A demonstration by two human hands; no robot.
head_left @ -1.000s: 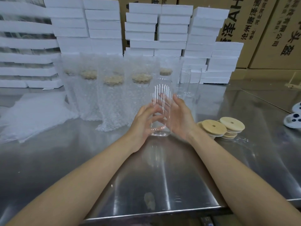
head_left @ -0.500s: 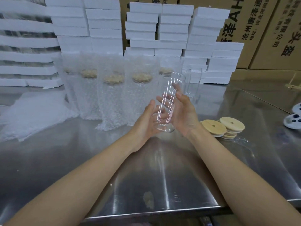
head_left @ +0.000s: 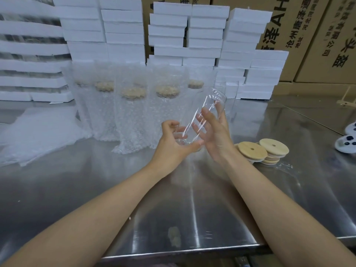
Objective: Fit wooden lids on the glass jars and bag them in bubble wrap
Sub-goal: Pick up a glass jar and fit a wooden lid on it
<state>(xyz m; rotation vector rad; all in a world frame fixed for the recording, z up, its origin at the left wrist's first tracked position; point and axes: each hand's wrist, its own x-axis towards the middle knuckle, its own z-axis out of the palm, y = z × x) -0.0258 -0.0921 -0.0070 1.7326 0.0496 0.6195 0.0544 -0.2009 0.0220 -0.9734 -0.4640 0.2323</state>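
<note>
Stacks of white foam slabs (head_left: pixel 206 33) are standing along the back of the shiny steel surface (head_left: pixel 173 218), with printed cardboard boxes (head_left: pixel 327 35) rising behind them. White pieces with dark dots (head_left: pixel 346 145) are lying at the right edge.

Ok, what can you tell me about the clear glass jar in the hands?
The clear tall glass jar is a plain, straight-sided cylinder, empty and lidless. It is tilted, open mouth up and to the right, base lower left, held above the shiny steel table. The left hand cups its base; the right hand rests spread fingers against its side.
</note>
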